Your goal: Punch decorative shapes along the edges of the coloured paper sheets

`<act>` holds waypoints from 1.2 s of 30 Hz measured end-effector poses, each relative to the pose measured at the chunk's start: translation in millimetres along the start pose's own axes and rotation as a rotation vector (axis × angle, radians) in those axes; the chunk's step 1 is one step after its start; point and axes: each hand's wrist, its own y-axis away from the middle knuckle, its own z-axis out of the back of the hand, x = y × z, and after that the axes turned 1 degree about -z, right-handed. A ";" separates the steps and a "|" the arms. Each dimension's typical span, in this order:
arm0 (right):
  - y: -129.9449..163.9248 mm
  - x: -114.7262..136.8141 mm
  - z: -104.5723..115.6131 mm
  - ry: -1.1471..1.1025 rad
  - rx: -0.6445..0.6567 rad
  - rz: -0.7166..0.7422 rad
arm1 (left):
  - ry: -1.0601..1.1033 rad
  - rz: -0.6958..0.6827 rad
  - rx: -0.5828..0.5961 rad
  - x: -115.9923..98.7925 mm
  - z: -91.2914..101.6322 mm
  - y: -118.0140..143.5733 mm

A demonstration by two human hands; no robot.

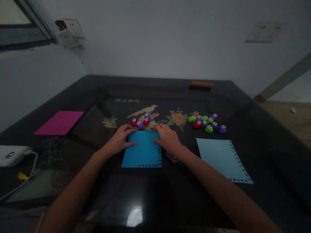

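Both hands, the left hand [121,137] and right hand [167,137], lie flat, fingers spread, pressing the blue paper [143,152] onto the surface [136,191].

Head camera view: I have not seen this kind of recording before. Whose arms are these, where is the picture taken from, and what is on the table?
The camera sits on a person's head and looks down at their own two bare arms. The left hand and right hand rest flat on a blue paper sheet with punched holes along its edges. On the dark glossy table also lie a light blue sheet, a pink sheet, and small red, purple and green punches. Neither hand grips anything.
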 end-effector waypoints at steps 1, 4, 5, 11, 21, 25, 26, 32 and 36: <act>0.0 0.0 -0.1 -0.006 0.000 -0.001 | 0.003 0.003 0.000 -1.4 0.9 -0.1; -0.1 -1.1 -1.4 -0.006 0.001 -0.003 | 0.012 0.003 0.000 -5.3 3.1 0.0; -0.3 -1.9 -2.4 -0.004 -0.001 -0.003 | 0.016 0.001 -0.003 -6.2 3.5 0.0; -3.7 -9.1 -9.5 -0.015 -0.010 -0.019 | 0.040 0.009 0.001 -9.3 4.0 -1.0; -7.5 -17.3 -11.4 -0.194 -0.033 -0.116 | 0.214 0.099 -0.098 -13.7 3.8 -1.6; -13.2 -26.4 -9.0 -0.394 -0.025 -0.160 | 0.462 0.229 -0.159 -16.7 6.7 -3.0; -14.4 -28.5 -7.9 -0.455 -0.011 -0.166 | 0.558 0.281 -0.163 -18.4 7.8 -3.6; -12.7 -30.9 -2.5 -1.069 0.133 -0.200 | 0.924 0.494 -0.262 -30.3 12.5 -5.1; -9.7 -29.3 -2.7 -1.263 0.267 -0.215 | 0.993 0.507 -0.313 -33.0 11.1 -4.4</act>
